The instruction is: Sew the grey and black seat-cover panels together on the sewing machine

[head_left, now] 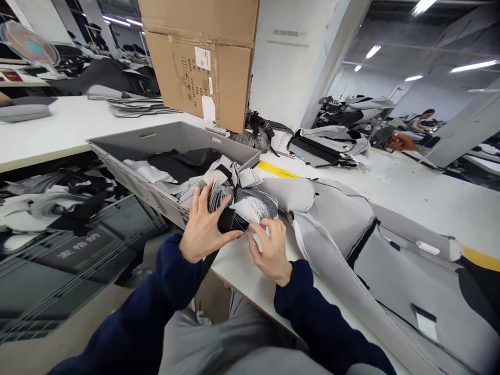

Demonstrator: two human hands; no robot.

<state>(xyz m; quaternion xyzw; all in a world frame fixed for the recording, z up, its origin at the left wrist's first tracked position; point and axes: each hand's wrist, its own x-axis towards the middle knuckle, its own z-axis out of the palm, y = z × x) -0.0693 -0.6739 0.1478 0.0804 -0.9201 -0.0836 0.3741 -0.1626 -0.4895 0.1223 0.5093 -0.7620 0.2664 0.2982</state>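
Note:
A bundle of cut fabric pieces (255, 203), grey, white and black, lies at the corner of a grey plastic crate (133, 179), partly over the white table. My left hand (203, 224) rests on the bundle's left side with fingers spread and thumb stretched out along a black fabric strip (230, 221). At the strip's right end, my right hand (272, 248) has its fingers curled, with the fingertips pinched at the bundle's lower edge. Just what lies between those fingertips is partly hidden. Inside the crate are black and white fabric pieces (183, 162).
Large grey sewn covers (336, 208) spread over the table on the right. A cardboard box (203, 67) stands behind the crate. Below left is another crate (89, 250) heaped with scraps. A fan (33, 47) stands far left; a person (421, 122) sits far right.

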